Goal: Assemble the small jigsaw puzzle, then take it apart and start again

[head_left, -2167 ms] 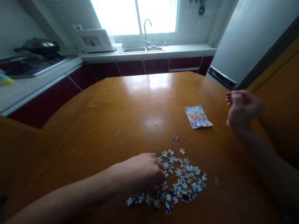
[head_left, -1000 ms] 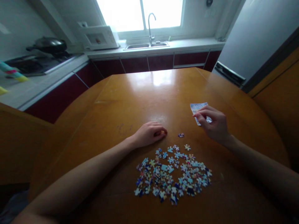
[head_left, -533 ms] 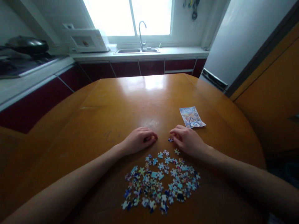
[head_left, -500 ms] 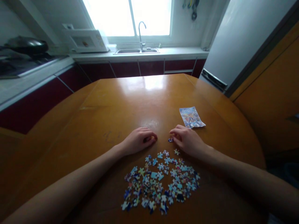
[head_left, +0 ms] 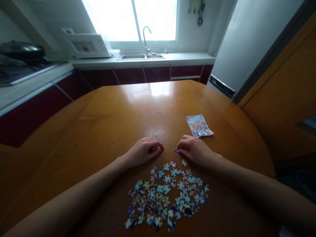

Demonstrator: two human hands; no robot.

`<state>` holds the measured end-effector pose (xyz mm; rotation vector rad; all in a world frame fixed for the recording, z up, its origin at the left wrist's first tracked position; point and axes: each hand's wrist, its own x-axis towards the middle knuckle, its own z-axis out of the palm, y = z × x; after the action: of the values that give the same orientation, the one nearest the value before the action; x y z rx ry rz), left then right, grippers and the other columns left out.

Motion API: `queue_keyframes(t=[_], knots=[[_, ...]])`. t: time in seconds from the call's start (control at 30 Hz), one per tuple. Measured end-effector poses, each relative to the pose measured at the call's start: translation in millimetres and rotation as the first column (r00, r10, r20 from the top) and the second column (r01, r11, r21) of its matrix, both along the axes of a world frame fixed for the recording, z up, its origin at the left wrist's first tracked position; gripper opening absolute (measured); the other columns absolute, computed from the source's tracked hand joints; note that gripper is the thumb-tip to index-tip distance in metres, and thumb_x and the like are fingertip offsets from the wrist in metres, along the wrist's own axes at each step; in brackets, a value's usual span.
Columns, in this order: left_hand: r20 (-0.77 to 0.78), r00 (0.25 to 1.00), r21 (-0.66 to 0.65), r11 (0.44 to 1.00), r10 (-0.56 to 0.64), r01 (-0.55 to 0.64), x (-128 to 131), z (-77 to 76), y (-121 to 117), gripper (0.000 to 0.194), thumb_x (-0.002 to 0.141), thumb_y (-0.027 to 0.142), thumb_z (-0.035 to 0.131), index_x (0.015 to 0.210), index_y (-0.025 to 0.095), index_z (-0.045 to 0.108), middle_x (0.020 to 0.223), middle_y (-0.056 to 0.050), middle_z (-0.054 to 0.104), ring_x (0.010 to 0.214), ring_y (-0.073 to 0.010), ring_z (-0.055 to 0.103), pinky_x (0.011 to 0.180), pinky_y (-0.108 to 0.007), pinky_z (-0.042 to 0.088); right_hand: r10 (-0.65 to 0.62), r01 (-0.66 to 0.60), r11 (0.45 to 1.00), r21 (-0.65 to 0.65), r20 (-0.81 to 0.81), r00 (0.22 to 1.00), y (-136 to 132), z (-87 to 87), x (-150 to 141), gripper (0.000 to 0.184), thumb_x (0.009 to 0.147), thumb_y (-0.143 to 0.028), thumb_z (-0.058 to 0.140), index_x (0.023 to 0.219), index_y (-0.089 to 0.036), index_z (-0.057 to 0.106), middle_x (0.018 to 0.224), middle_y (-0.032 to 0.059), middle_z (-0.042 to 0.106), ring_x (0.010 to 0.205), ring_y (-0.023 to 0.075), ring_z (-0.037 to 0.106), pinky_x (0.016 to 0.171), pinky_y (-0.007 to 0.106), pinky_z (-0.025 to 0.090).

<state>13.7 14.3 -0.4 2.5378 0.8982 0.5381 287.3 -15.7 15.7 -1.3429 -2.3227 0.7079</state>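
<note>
Pinching the piece (head_left: pixel 176 150) calls for a light edge grip. Right hand (head_left: pixel 196 149): fingertips narrowed on it. Left hand (head_left: pixel 140 152): curled, contents not discernible. Pile (head_left: pixel 160 189): nearside of both hands.

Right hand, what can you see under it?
Part of a bluish puzzle piece shows at the fingertips of the right hand. The rest, and anything beneath the palm, is covered.

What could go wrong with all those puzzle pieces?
The right hand might accidentally flick away the small blue piece at its fingertips. The left hand, close to the loose pile, could scatter some pieces. The picture sheet just beyond the right hand might get bumped.
</note>
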Motion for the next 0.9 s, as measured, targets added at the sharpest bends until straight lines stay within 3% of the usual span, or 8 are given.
queue_keyframes(t=[0.23, 0.47, 0.9], knots=[[0.009, 1.0, 0.003, 1.0, -0.005, 0.005, 1.3, 0.5, -0.3, 0.016, 0.096, 0.027, 0.058, 0.098, 0.021, 0.073, 0.077, -0.001, 0.066, 0.073, -0.0134, 0.06, 0.073, -0.026, 0.047, 0.049, -0.05, 0.999, 0.014, 0.012, 0.999, 11.0, 1.5, 18.2, 0.015, 0.088, -0.011, 0.063, 0.087, -0.02, 0.075, 0.09, 0.0051, 0.069, 0.08, 0.0155, 0.063, 0.074, 0.029, 0.048], [0.013, 1.0, -0.003, 1.0, -0.002, 0.002, 1.3, 1.1, 0.1, 0.015, 0.096, 0.028, 0.059, 0.098, 0.021, 0.073, 0.076, 0.0, 0.065, 0.071, -0.0125, 0.059, 0.069, -0.024, 0.046, 0.073, -0.073, 0.997, 0.009, 0.01, 0.997, 7.6, 4.4, 10.6, 0.003, 0.085, -0.018, 0.072, 0.085, -0.02, 0.074, 0.087, 0.0042, 0.067, 0.075, 0.0142, 0.06, 0.067, 0.027, 0.046], [0.024, 1.0, 0.008, 1.0, -0.004, 0.004, 2.0, 0.9, 0.4, 0.015, 0.095, 0.027, 0.06, 0.097, 0.021, 0.073, 0.074, 0.0, 0.063, 0.069, -0.0123, 0.057, 0.067, -0.024, 0.045, 0.114, -0.116, 0.993, 0.027, 0.07, 0.991, 13.7, 4.9, 21.7, 0.009, 0.088, -0.019, 0.069, 0.084, -0.02, 0.077, 0.085, 0.0047, 0.069, 0.076, 0.0145, 0.062, 0.071, 0.027, 0.047]])
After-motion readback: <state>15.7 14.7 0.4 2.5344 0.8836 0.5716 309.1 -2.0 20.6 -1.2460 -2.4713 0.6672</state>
